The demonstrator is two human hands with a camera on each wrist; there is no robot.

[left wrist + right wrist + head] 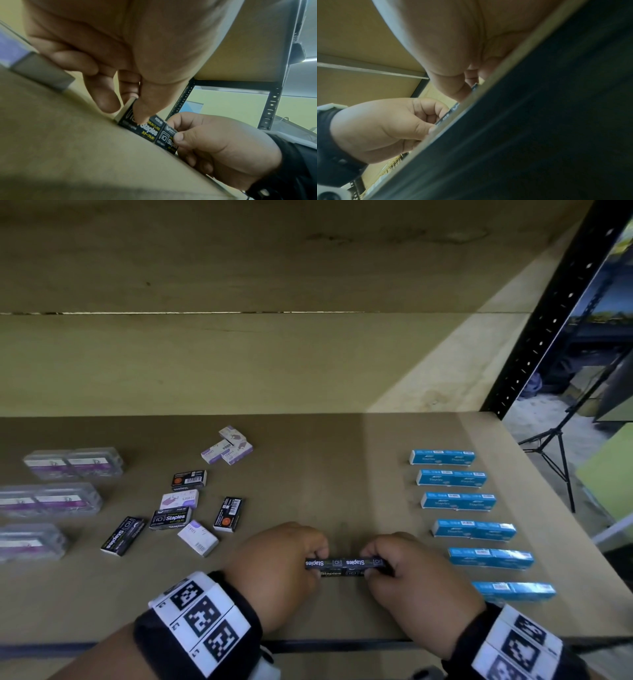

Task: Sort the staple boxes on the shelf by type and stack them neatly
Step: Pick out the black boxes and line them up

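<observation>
Near the front edge of the shelf, two black staple boxes lie end to end on top of more black boxes. My left hand pinches the left end and my right hand pinches the right end. In the left wrist view my left hand grips the black boxes between thumb and fingers, and my right hand holds the other box. The right wrist view shows only a sliver of the boxes behind the shelf's front edge.
Loose black boxes and white-purple boxes lie scattered left of centre. Blue boxes form a column on the right. Clear plastic cases sit far left. A black upright stands at the right.
</observation>
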